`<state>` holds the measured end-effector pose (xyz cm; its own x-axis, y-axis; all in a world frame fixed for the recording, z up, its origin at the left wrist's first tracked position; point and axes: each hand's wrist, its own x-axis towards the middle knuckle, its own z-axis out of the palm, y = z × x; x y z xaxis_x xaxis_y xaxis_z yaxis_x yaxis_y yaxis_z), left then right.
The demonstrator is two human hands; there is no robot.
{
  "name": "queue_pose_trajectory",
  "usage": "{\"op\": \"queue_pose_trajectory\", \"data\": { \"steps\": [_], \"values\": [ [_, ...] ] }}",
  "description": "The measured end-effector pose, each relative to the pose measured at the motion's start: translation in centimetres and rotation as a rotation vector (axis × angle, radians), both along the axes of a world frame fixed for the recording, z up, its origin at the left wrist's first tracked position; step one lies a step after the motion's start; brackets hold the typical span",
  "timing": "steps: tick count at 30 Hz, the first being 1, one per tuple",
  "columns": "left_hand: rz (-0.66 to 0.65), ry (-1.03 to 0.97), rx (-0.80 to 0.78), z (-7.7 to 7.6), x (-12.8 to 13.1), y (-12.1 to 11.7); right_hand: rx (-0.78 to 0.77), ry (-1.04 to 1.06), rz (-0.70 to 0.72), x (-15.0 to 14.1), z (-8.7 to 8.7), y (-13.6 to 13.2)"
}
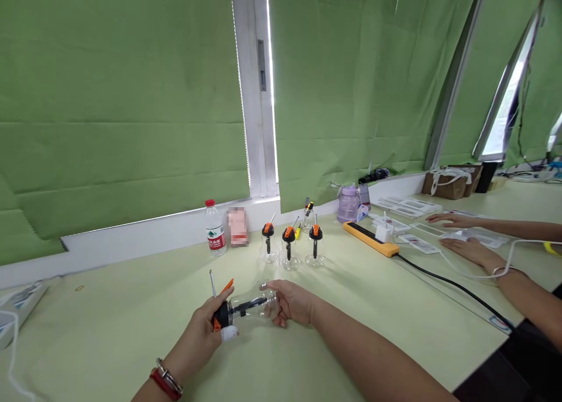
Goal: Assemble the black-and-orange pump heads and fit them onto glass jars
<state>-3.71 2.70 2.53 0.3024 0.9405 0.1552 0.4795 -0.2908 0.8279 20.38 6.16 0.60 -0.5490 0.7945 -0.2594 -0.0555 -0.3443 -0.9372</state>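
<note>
A clear glass bottle (252, 304) with a black-and-orange top, a thin metal spout and a dark stem inside lies sideways between my hands, above the table. Around its top are the fingers of my left hand (209, 317), whose thumb has a white wrapping. My right hand (292, 302) grips the wide glass end. Behind them, three similar bottles stand upright in a group: a left one (268, 244), a middle one (288, 250) and a right one (315, 247). My palms are partly hidden.
A red-capped water bottle (215, 229) and a pink blurred box (237, 226) stand by the wall. A small glass jar (308, 215) holds tools. Beyond are a purple jug (348, 204) and an orange power strip (371, 239). At right, another person's hands (468, 250) rest over white trays.
</note>
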Motion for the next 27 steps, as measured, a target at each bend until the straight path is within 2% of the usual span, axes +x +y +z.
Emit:
{"op": "queue_pose_trajectory", "data": {
  "steps": [2, 5, 7, 10, 13, 16, 19, 24, 27],
  "values": [
    [-0.012, -0.017, 0.020, -0.1, 0.1, -0.1, -0.002, -0.022, 0.000, -0.1, -0.1, 0.1],
    [-0.019, -0.022, 0.074, -0.4, 0.2, -0.1, 0.103, -0.036, -0.024, 0.0, 0.0, 0.1],
    [-0.023, -0.022, 0.109, -0.6, 0.2, 0.0, 0.229, -0.063, -0.085, 0.3, 0.3, -0.2],
    [-0.042, -0.040, 0.119, -0.6, 0.5, -0.2, 0.504, -0.176, -0.161, 0.6, 1.0, -0.9],
    [-0.064, -0.044, 0.129, -0.4, 0.9, -0.6, 0.773, -0.344, -0.120, 0.6, 1.5, -1.8],
    [-0.064, -0.066, 0.118, -0.2, 1.3, -1.1, 0.911, -0.513, -0.075, 0.3, 1.8, -2.5],
    [-0.034, -0.082, 0.078, -0.2, 1.5, -1.3, 0.971, -0.609, -0.107, 0.2, 1.8, -2.8],
    [0.028, -0.007, 0.146, -0.9, 0.8, -0.6, 1.095, -0.650, -0.274, 0.5, 1.6, -1.9],
    [0.064, 0.045, 0.157, -1.3, 0.1, 0.0, 1.184, -0.587, -0.495, 1.0, 1.8, -1.3]
  ]
}}
